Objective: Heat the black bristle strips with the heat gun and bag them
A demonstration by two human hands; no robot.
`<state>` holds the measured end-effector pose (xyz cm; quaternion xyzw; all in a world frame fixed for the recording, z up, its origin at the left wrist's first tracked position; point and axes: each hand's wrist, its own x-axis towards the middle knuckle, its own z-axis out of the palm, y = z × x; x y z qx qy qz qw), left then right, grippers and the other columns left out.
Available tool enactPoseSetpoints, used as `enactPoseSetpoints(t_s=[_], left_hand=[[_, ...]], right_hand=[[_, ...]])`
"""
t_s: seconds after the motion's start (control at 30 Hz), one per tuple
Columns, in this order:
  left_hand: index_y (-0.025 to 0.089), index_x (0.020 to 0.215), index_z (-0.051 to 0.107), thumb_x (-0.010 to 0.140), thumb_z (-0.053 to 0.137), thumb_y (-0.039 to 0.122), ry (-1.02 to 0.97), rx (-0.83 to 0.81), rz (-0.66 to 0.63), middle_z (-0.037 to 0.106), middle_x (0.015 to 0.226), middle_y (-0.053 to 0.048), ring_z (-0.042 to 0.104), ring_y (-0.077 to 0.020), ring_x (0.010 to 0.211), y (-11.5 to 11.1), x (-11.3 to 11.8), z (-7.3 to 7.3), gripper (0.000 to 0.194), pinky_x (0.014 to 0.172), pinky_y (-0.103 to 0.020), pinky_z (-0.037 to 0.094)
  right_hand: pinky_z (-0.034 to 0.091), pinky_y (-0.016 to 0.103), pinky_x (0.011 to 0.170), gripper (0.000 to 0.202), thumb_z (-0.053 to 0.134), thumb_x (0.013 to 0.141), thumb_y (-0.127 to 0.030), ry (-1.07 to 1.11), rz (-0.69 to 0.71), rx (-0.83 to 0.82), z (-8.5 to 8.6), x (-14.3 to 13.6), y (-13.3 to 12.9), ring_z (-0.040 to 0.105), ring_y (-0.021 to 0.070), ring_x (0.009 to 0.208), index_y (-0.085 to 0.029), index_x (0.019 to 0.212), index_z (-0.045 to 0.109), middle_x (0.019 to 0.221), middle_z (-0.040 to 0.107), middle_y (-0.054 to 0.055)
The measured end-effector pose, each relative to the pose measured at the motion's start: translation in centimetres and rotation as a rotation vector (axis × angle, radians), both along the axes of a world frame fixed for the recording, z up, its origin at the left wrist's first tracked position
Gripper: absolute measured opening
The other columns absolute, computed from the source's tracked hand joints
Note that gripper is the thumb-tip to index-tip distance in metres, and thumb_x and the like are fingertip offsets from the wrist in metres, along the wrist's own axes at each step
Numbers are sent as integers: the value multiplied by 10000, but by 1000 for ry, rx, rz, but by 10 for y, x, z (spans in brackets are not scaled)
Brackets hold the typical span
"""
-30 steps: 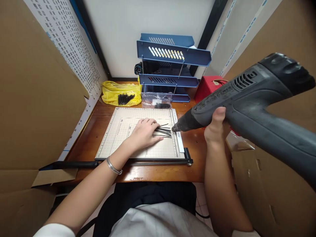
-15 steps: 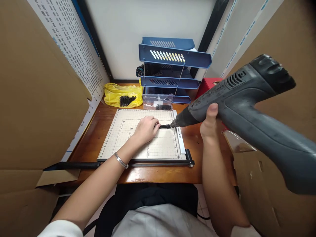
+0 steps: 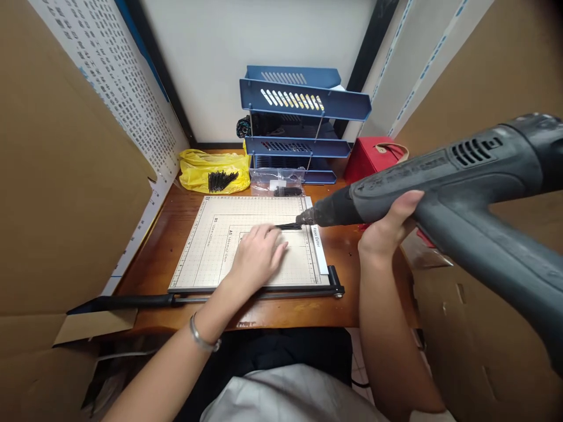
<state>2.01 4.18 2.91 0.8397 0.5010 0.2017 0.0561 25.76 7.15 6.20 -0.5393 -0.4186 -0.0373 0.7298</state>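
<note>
A bundle of thin black strands (image 3: 288,226) lies across the upper right of the cream paper cutter board (image 3: 193,258). My left hand (image 3: 258,253) rests on the board with its fingers at the bundle's left end; thumb and fingers are apart, and the fingertips are partly hidden. My right hand (image 3: 389,231) grips a dark grey heat gun (image 3: 404,179) around its barrel, thumb on top. The gun's narrow nozzle points left, right at the bundle's right end.
Behind the board are a yellow bag (image 3: 191,170) with black strands (image 3: 222,180), a clear plastic bag (image 3: 261,183) and blue trays (image 3: 303,99). A red box (image 3: 367,155) stands back right. The cutter's black handle (image 3: 132,301) extends left along the front edge.
My left hand has moved down and slightly left, its thumb now spread from the fingers. The heat gun has tilted flatter, and my right hand has shifted right.
</note>
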Motion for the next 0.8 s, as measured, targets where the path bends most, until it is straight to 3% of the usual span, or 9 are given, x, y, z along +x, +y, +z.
enactPoseSetpoints(t_s=[0.07, 0.13, 0.23, 0.37, 0.47, 0.53, 0.6, 0.67, 0.8], left_hand=[[145, 1431, 570, 1054, 490, 491, 69, -2, -55, 550, 1546, -167, 465, -371, 1454, 8, 3, -4, 518, 1163, -560, 390], [143, 1544, 464, 1063, 436, 556, 129, -57, -132, 452, 1629, -155, 348, -374, 1541, 11, 1, -9, 635, 1248, -631, 235], [176, 1539, 485, 1089, 376, 544, 134, -82, -231, 458, 1630, -104, 336, -333, 1558, 3, -11, -12, 591, 1280, -631, 153], [190, 1410, 615, 1097, 415, 463, 28, -21, -232, 597, 1523, -75, 417, -305, 1514, -12, -22, -7, 461, 1279, -581, 204], [204, 1216, 704, 1085, 458, 380, -101, 68, -149, 742, 1298, -86, 626, -289, 1282, -22, -27, 0, 329, 1147, -523, 398], [210, 948, 711, 1075, 457, 356, -165, 91, -73, 783, 985, -82, 700, -248, 957, -32, -31, 4, 320, 895, -429, 508], [224, 716, 601, 1067, 444, 370, -208, 49, -12, 675, 690, -49, 624, -200, 669, -45, -31, 3, 412, 661, -353, 460], [235, 664, 539, 1059, 448, 385, -266, -79, -11, 574, 559, -6, 550, -166, 525, -55, -24, 1, 432, 556, -317, 394], [224, 838, 656, 1046, 480, 392, -506, -500, -213, 713, 730, -7, 669, -170, 624, -55, 18, 4, 320, 632, -293, 509]], right_hand=[[264, 520, 1316, 688, 330, 978, -736, 26, -8, 3, 2, 0, 0, 368, 293, 1538, -260, 1386, 615, 1536, 513, 83], [242, 546, 1318, 701, 380, 956, -754, 19, -15, -42, -3, 7, -2, 346, 306, 1550, -251, 1385, 614, 1521, 528, 93], [162, 587, 1326, 724, 426, 942, -752, -54, 1, -99, -16, 21, -7, 306, 313, 1569, -247, 1436, 582, 1524, 534, 83], [116, 587, 1327, 716, 404, 968, -717, -169, 71, -119, -21, 24, -7, 300, 299, 1572, -263, 1509, 514, 1571, 488, 67], [175, 569, 1317, 711, 391, 974, -711, -192, 156, -150, -12, 18, -4, 374, 318, 1529, -235, 1473, 559, 1552, 510, 103], [211, 549, 1315, 714, 412, 963, -717, -192, 182, -128, -3, 12, -6, 410, 323, 1505, -218, 1443, 586, 1517, 543, 116], [206, 522, 1326, 690, 435, 956, -712, -146, 130, -103, 5, 2, -12, 412, 311, 1507, -228, 1417, 605, 1503, 553, 104], [268, 486, 1316, 657, 395, 977, -694, -5, 92, -101, 15, -15, -20, 421, 279, 1506, -252, 1423, 588, 1514, 540, 86], [616, 457, 990, 775, 185, 956, -774, 539, 517, -49, 40, -65, -30, 671, 267, 1217, -263, 1392, 570, 1279, 685, 99]])
